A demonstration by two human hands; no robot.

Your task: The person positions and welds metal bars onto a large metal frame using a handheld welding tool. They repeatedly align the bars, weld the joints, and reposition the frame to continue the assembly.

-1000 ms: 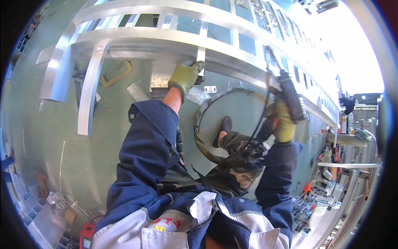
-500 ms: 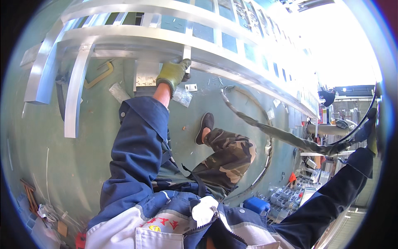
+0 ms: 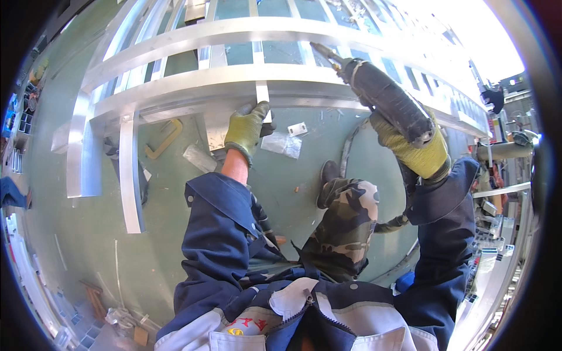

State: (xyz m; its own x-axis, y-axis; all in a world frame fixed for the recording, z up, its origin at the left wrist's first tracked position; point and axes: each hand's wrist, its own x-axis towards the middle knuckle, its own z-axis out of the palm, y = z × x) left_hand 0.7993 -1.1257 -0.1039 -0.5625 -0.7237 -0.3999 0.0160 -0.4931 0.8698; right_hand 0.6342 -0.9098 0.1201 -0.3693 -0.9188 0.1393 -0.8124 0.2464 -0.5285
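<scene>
Frame (image 3: pixel 281 72) arcs from ten to two o'clock, most bars (image 3: pixel 305 54) across it seemingly in place. At eleven, the gloved left hand (image 3: pixel 246 127) is wrapped around the near end of one bar (image 3: pixel 262 92), which looks not yet settled. Towards three, the gloved right hand (image 3: pixel 417 151) grasps a dark tool (image 3: pixel 383 98), its tip over the frame; contact is hard to judge.
</scene>
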